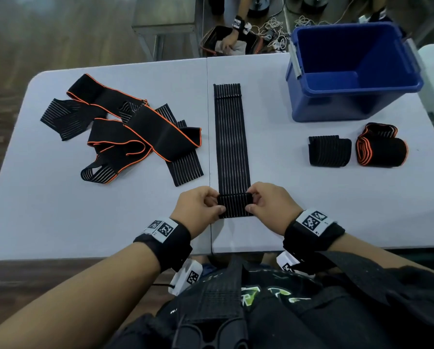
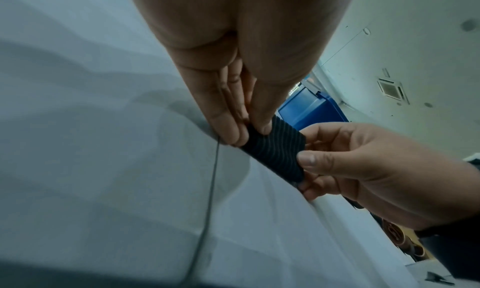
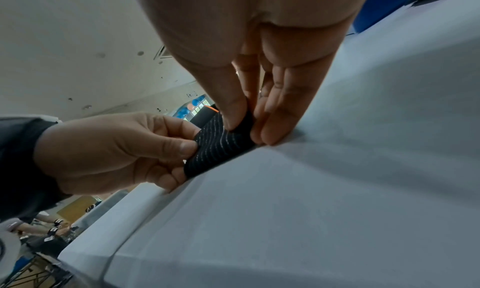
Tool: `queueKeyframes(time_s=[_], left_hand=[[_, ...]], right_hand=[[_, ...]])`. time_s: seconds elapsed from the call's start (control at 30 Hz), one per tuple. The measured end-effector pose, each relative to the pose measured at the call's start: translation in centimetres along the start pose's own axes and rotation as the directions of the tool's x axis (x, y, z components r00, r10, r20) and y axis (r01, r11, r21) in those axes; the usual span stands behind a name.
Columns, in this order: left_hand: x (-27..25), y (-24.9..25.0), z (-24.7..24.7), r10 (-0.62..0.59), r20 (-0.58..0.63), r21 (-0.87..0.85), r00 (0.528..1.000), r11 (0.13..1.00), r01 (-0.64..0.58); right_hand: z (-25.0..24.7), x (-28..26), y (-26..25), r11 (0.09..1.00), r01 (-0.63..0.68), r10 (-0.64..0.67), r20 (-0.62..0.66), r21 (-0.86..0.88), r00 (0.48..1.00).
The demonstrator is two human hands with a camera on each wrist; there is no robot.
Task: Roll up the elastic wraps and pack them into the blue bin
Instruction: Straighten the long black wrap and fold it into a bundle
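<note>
Both of my hands pinch the near end of a striped black elastic wrap (image 1: 232,147), which lies flat and straight down the middle of the pale table (image 1: 110,222), running away from me. My left hand (image 1: 198,210) grips the left edge of the small roll started at that end, thumb on top and fingers curled beneath; my right hand (image 1: 271,205) grips the right edge the same way. From the left wrist view, my left fingers (image 2: 228,128) press down beside the roll where it meets the table. To the left of the flat wrap sits a loose heap of unrolled wraps (image 1: 135,132), some edged in orange, some striped, overlapping one another. On the right side of the table lie two rolled wraps side by side: a striped black roll (image 1: 329,151) and, just right of it, an orange-edged roll (image 1: 382,149). Beyond them, at the far right corner, stands the blue bin (image 1: 351,71), open at the top, with its visible floor bare. Past the table's far edge, another person's hand (image 1: 228,42) reaches into a bag on the floor.
</note>
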State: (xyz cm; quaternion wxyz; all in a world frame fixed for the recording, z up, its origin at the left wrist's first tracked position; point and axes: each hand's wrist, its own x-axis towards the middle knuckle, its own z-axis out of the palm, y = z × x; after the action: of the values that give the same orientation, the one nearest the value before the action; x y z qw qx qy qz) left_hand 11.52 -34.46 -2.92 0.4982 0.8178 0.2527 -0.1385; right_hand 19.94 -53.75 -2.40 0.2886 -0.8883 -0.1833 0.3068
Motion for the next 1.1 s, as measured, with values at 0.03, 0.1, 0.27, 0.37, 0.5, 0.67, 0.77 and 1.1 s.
queueKeyframes(time_s=[0.03,0.1,0.27,0.37,0.5,0.67,0.77,1.1], left_hand=[[0.2,-0.1,0.0,-0.003,-0.002,-0.013,1.0,1.0,0.003],[0.5,-0.1,0.0,0.004,-0.009,-0.017,1.0,1.0,-0.004],[0.9,-0.2,-0.1,0.072,-0.015,0.085,0.997,0.994,-0.07],[1.1,0.5,-0.2,0.192,0.015,0.306,0.981,0.934,-0.187],[1.4,0.7,-0.3,0.247,0.1,0.474,0.964,0.84,-0.264],[0.7,0.6,-0.6,0.306,0.169,0.578,0.937,0.74,-0.345],[0.3,0.4,-0.8,0.3,0.187,0.565,0.935,0.746,-0.353],[0.6,-1.3,-0.7,0.327,0.144,0.529,0.934,0.772,-0.352]], right_hand=[[0.1,0.1,-0.1,1.0,0.007,-0.007,-0.006,-0.025,1.0],[0.1,0.4,-0.1,0.998,0.005,-0.005,-0.003,-0.055,1.0],[0.2,0.7,0.0,1.0,-0.014,0.014,-0.009,-0.023,1.0],[0.3,0.8,0.0,0.997,0.006,-0.008,-0.017,-0.074,1.0],[0.4,0.7,0.0,0.978,0.069,-0.071,-0.005,-0.197,0.997],[-0.3,0.1,-0.1,0.908,0.182,-0.161,0.086,-0.378,0.983],[-0.7,-0.4,0.0,0.838,0.239,-0.172,0.177,-0.49,0.969],[-0.5,-0.4,1.6,0.889,0.227,-0.203,0.1,-0.398,0.974]])
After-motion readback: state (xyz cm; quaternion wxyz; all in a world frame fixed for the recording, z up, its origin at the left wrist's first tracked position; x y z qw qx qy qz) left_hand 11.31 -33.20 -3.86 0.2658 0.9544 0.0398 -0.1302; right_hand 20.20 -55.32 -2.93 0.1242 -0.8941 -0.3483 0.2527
